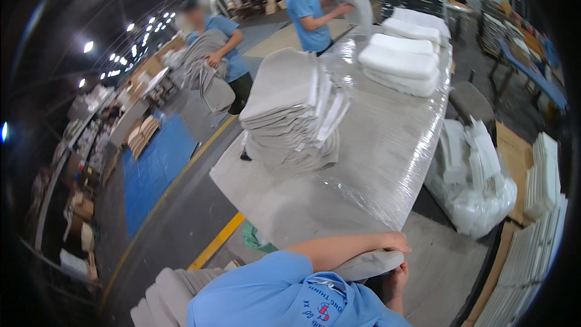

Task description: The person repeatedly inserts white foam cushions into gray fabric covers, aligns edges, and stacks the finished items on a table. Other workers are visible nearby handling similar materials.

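A grey fabric-covered cushion (370, 264) is held close against my body, past the near end of the table. My left hand (396, 243), its arm reaching across to the right, is closed on the cushion's upper right end. Just below, my right hand (396, 275) grips the same end from its lower side; some of its fingers are hidden. A tall stack of grey cushion pieces (283, 94) with white edges stands on the plastic-wrapped table (381, 145). More grey cushions (172, 297) are piled at my left side.
White foam pads (399, 57) lie stacked at the table's far end. One co-worker (212, 42) carries grey pieces at the left; another (308, 12) holds a white pad (357, 9). At the right are a clear plastic bag of white pieces (475, 181) and stacked white panels (526, 266).
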Available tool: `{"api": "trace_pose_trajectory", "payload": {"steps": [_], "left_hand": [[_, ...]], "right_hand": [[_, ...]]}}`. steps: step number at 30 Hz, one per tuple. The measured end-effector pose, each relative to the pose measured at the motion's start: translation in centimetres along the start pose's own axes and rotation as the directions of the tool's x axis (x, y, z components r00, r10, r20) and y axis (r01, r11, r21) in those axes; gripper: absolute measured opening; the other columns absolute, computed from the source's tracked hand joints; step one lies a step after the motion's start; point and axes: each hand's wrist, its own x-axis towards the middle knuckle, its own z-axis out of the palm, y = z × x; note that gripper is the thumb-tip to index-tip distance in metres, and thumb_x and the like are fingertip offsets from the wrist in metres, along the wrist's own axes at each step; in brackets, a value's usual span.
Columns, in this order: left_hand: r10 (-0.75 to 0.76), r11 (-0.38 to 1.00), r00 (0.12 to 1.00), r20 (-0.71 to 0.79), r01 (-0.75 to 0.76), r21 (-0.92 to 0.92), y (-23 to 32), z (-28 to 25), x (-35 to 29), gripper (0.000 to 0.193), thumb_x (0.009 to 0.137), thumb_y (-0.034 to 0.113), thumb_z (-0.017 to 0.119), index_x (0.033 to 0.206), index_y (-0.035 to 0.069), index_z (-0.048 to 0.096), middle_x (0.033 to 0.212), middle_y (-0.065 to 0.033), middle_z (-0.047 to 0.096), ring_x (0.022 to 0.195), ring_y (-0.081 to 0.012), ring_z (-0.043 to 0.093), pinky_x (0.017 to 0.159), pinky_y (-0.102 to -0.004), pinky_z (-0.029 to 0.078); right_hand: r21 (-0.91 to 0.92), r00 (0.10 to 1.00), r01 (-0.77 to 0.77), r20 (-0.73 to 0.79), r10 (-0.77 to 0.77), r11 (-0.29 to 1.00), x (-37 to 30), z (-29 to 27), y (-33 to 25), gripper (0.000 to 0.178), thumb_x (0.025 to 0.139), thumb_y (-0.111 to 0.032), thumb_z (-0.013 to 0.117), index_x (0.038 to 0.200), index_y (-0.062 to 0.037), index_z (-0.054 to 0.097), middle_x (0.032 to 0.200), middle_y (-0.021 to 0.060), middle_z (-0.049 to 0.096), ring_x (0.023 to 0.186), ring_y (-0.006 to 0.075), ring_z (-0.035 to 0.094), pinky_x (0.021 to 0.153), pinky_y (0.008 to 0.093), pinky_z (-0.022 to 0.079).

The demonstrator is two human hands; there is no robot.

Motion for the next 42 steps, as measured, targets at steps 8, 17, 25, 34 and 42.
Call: {"api": "trace_pose_trajectory", "payload": {"steps": [8,17,25,34,42], "left_hand": [[0.187,0.893,0.962,-0.2,-0.252,-0.374,-4.6,-0.6,-5.4,0.041,0.097,0.038,0.058,0.109,0.001,0.072,0.099,-0.0167,0.074,0.089,-0.0285,0.069,0.083,-0.0426,0.053],[-0.672,0.415,0.641,-0.372,-0.091,-0.905,-20.5,-0.8,-23.0,0.031,0.101,0.034,0.063,0.114,0.007,0.07,0.096,-0.0027,0.069,0.077,-0.0102,0.061,0.069,-0.029,0.052],[-0.85,0.414,0.286,-0.443,-0.157,-0.896,-27.2,0.1,-27.2,0.026,0.102,0.033,0.061,0.105,0.008,0.07,0.087,-0.0006,0.071,0.073,-0.013,0.063,0.068,-0.0318,0.051],[-0.75,0.659,0.146,-0.645,0.083,-0.747,-26.6,0.0,-25.0,0.026,0.099,0.029,0.063,0.115,0.01,0.069,0.095,-0.0113,0.074,0.087,-0.0305,0.07,0.078,-0.0422,0.054],[-0.535,0.729,-0.21,-0.819,0.375,-0.572,-41.8,-15.8,-34.2,0.056,0.089,0.011,0.067,0.142,0.003,0.051,0.136,-0.0248,0.058,0.127,-0.0427,0.055,0.107,-0.0473,0.045]], "right_hand": [[-0.42,0.98,-0.197,-0.115,0.163,0.886,1.6,-0.4,-3.8,0.016,0.099,-0.023,0.068,0.101,-0.0104,0.058,0.097,0.0038,0.068,0.084,0.0142,0.065,0.074,0.0342,0.054],[-0.693,0.664,0.715,0.715,0.22,0.091,0.7,14.4,-12.9,0.024,0.098,-0.016,0.061,0.116,-0.0029,0.069,0.104,0.0115,0.073,0.094,0.0275,0.07,0.084,0.0364,0.053],[-0.81,0.657,0.573,0.546,0.52,0.127,1.4,21.5,-11.6,0.028,0.101,-0.015,0.056,0.124,-0.0042,0.068,0.102,0.0165,0.072,0.092,0.0251,0.068,0.082,0.0357,0.052],[-0.871,0.81,0.463,0.49,0.323,0.163,3.0,17.9,-8.7,0.027,0.102,-0.016,0.051,0.106,-0.001,0.073,0.087,0.0149,0.07,0.08,0.0247,0.067,0.075,0.0347,0.051],[-0.809,0.789,0.588,0.576,0.215,0.01,2.5,16.6,-8.0,0.031,0.106,-0.019,0.049,0.107,-0.0044,0.075,0.078,0.0101,0.064,0.073,0.0224,0.061,0.068,0.0365,0.048]]}}
